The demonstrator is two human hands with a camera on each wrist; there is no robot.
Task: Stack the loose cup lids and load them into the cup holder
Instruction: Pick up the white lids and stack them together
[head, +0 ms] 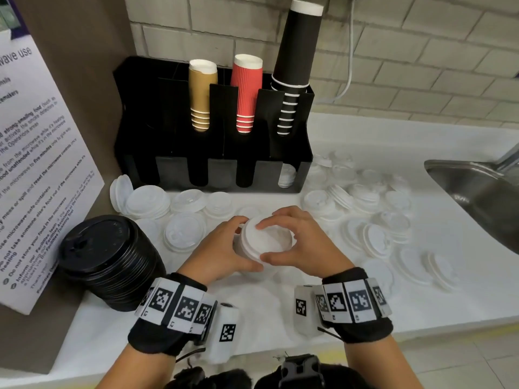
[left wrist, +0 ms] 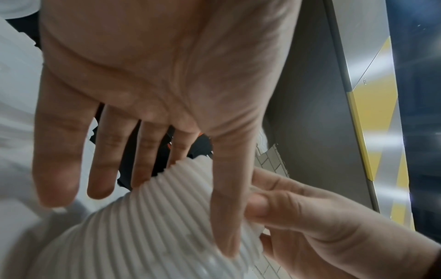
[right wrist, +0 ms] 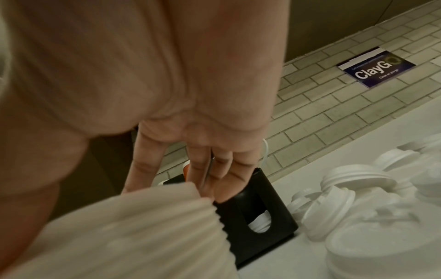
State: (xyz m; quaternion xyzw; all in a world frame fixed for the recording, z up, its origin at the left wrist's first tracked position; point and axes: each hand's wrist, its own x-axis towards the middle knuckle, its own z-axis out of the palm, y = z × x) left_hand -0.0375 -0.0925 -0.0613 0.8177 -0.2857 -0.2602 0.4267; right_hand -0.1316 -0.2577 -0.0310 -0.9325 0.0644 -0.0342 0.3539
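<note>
A stack of white ribbed lids (head: 276, 240) stands on the white counter in front of me. My left hand (head: 241, 245) grips its left side, thumb along the near edge and fingers behind; the left wrist view shows the thumb lying across the stack (left wrist: 148, 222). My right hand (head: 264, 242) curls over the top lid from the right, index finger on the rim, thumb at the near edge. The black cup holder (head: 213, 122) stands behind against the wall. A few white lids (head: 287, 175) show through its rightmost front slot. Loose white lids (head: 373, 209) lie scattered around.
Gold, red and black cup stacks fill the holder's rear slots. A tall stack of black lids (head: 112, 259) sits at my left beside a printed notice. A steel sink (head: 477, 192) cuts into the counter at the right. More white lids (head: 157, 203) lie left of centre.
</note>
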